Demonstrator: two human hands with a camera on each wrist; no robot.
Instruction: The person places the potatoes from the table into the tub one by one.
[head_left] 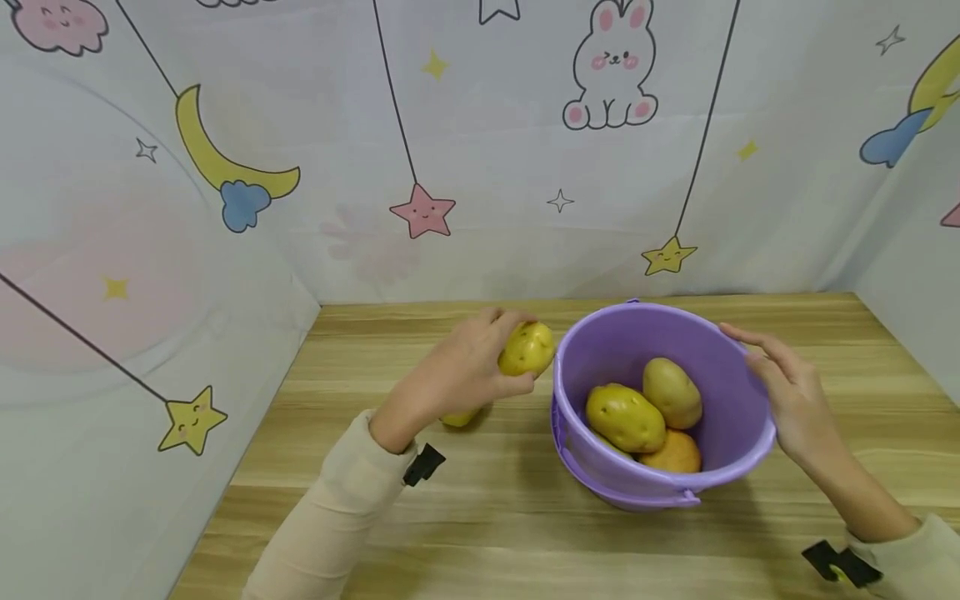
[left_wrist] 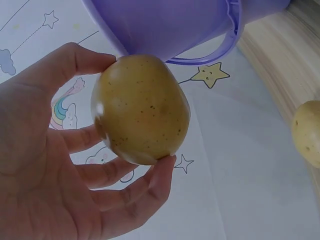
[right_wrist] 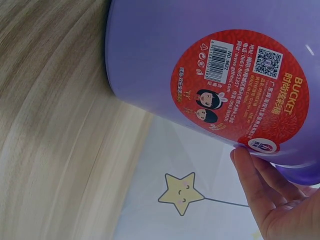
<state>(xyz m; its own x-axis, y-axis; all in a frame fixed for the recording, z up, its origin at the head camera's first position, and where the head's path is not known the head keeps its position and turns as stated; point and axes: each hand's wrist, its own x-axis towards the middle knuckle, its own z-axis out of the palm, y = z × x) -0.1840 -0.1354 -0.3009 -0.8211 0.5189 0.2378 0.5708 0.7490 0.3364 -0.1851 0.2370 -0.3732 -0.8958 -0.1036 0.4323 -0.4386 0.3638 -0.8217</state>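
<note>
My left hand grips a yellow potato just left of the purple bucket. In the left wrist view, thumb and fingers curve round that potato, and brown specks dot its skin. My right hand holds the bucket at its right rim. From the right wrist view, its fingers lie against the outer wall below a red label. Inside the bucket are a knobbly yellow potato, a tan one and an orange-brown one; part of another shows beneath them.
Another potato lies on the wood-grain table, mostly hidden under my left forearm. The bucket's handle hangs at its side. A white cloth with cartoon prints walls in the back and sides.
</note>
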